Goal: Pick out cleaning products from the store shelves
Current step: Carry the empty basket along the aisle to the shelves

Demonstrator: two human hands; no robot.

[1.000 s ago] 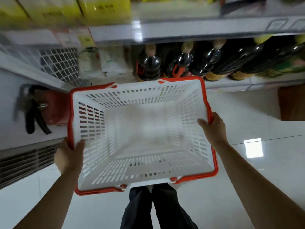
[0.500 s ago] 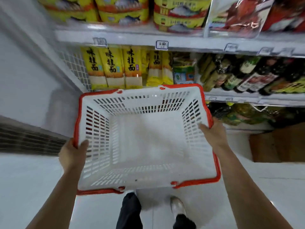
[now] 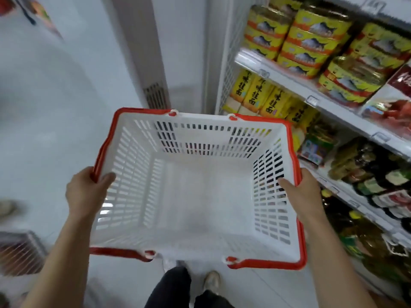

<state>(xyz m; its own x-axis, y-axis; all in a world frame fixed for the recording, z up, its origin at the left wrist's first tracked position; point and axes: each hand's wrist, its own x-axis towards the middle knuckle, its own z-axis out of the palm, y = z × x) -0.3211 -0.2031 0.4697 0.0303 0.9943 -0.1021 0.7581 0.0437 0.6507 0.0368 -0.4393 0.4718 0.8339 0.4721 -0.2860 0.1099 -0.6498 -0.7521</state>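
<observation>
- Left hand (image 3: 86, 192) and right hand (image 3: 304, 194) each clamp a side rim of the basket (image 3: 133, 174), thumbs inside, probably to keep it level.
- Basket's empty. The shelves (image 3: 289, 83) right of it show cans (image 3: 309, 43), no cleaning products in sight.

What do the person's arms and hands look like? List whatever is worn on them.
The left hand and right hand are bare: no gloves, rings or watch show. The left forearm and right forearm are bare down to the frame's lower edge, with no sleeve or cuff in view.
</observation>
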